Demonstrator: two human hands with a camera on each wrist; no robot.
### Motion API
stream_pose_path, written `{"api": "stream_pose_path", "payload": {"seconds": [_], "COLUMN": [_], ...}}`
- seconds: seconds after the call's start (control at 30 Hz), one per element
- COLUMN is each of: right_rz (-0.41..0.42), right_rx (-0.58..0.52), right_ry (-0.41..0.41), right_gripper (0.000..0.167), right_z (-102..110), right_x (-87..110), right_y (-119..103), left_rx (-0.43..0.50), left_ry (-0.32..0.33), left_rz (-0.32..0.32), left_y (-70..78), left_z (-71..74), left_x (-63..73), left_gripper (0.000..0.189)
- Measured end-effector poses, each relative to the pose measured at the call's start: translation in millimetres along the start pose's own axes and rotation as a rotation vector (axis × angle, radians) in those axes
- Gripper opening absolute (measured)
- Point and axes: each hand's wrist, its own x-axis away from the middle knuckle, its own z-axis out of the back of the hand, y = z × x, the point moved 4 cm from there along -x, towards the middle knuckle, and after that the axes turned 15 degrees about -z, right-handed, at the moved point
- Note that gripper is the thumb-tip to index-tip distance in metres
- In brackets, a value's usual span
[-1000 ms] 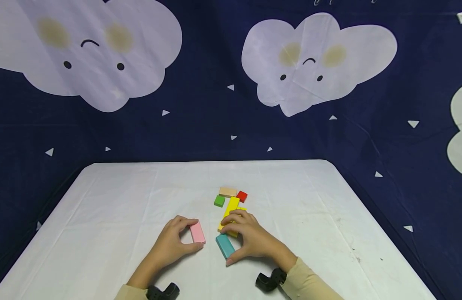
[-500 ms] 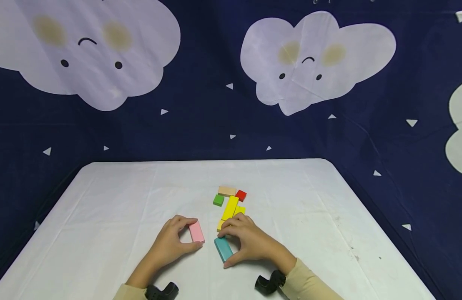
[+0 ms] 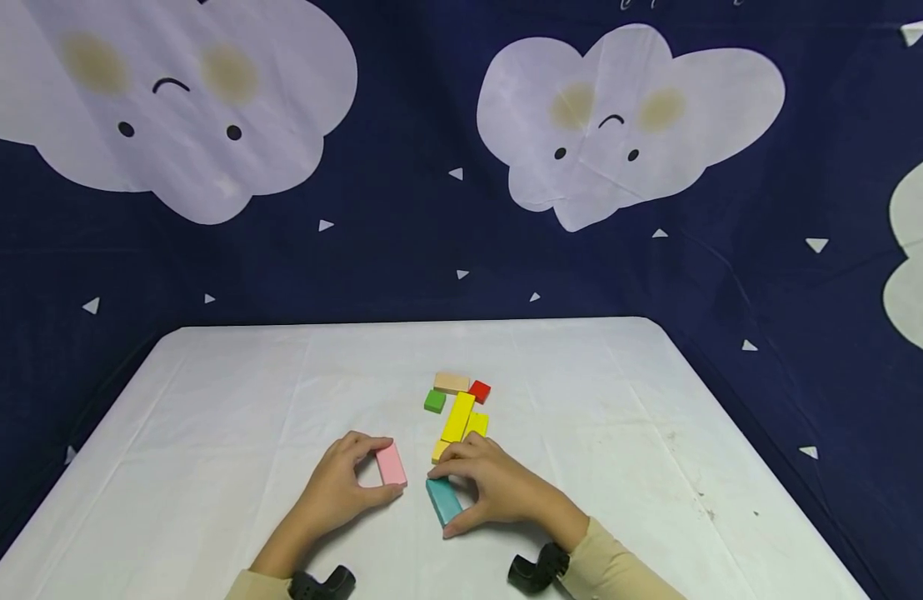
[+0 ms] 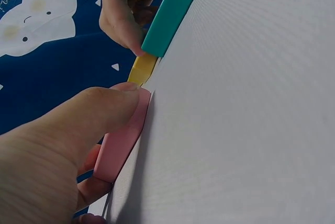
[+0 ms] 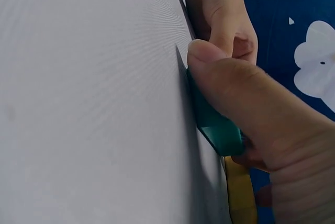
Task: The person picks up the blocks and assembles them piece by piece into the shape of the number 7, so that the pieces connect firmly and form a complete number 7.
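Observation:
My left hand [image 3: 346, 478] pinches a pink block [image 3: 391, 464] by its two ends, thumb at the near end. To the right, my right hand [image 3: 499, 483] grips a teal block [image 3: 443, 501] the same way, close to the table surface. Just beyond that hand lie a long yellow block [image 3: 458, 417], another yellow block [image 3: 476, 423] beside it, and a darker yellow piece [image 3: 440, 451] partly covered by the fingers. In the left wrist view the pink block [image 4: 123, 145] stands apart from the teal block [image 4: 172, 14].
Behind the yellow blocks lie a green block [image 3: 435, 401], a beige block [image 3: 451, 382] and a red block [image 3: 480, 392]. A white cloth covers the table [image 3: 229, 417]. A dark blue curtain [image 3: 401, 250] with clouds hangs behind it.
My right hand has drawn the teal block slightly toward me and to the left, uncovering more of the yellow blocks. The left hand has stayed nearly still with the pink block.

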Motion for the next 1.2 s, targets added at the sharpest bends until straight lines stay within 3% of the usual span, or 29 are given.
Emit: {"api": "stream_pose_path", "payload": {"seconds": [0.27,0.57,1.2], "right_rz": [-0.054,-0.206,-0.267], "right_rx": [-0.117,-0.136,-0.108], "right_ry": [0.100,0.192,0.281], "right_gripper": [0.063,0.062,0.060], "right_z": [12.3,25.9,29.5], "right_x": [7.2,23.6,52.6], "right_y": [9.6,38.4,62.5], "left_rx": [-0.013,-0.024,-0.026], "left_ry": [0.001,-0.007,-0.010], "left_rz": [0.014,0.036,0.037], "left_y": [1.5,0.2,1.2], "left_z": [-2.2,-2.5,-1.7], "left_x": [-1.3,-0.9,-1.1], "left_gripper": [0.066,0.066,0.067]}}
